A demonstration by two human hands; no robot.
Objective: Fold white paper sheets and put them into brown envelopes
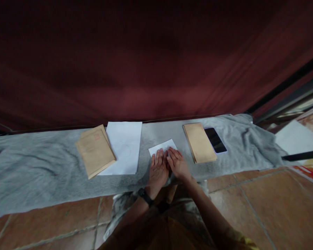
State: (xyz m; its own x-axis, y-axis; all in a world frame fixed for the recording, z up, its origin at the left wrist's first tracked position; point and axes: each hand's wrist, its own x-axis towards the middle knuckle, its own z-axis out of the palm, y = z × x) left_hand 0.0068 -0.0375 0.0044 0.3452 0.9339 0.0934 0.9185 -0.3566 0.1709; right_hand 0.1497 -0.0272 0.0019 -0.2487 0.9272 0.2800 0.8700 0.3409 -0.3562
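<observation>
1. White paper point(163, 144), small and set at a slant, lies near the middle of a long worktop point(160, 130) spread with grey cloth point(41, 163). Its lower part is hidden beneath the person's hands.

2. Left hand point(158, 170): laid palm down on the paper, fingers extended and pointing away from the body, unclenched, with nothing visibly grasped. A dark watch point(145, 197) circles its wrist.

3. Right hand point(179, 166): also palm down and unclenched, its fingers slanting inward over the paper's right part, close beside the left hand. What the thumbs are doing is too dark to tell.

4. To the left of the paper, a larger white sheet point(129, 139) lies flat. Brown envelopes point(96, 149), the top one bearing a small red mark, overlap its left side.

5. To the right, a neat brown stack point(199, 142) lies slightly angled. Just beside it, on its far side from the hands, is a phone point(216, 140) with a dark screen and a pale edge.

6. Behind the worktop rises a dark red backdrop point(156, 76); below is a floor of reddish-brown tiles point(281, 205).
</observation>
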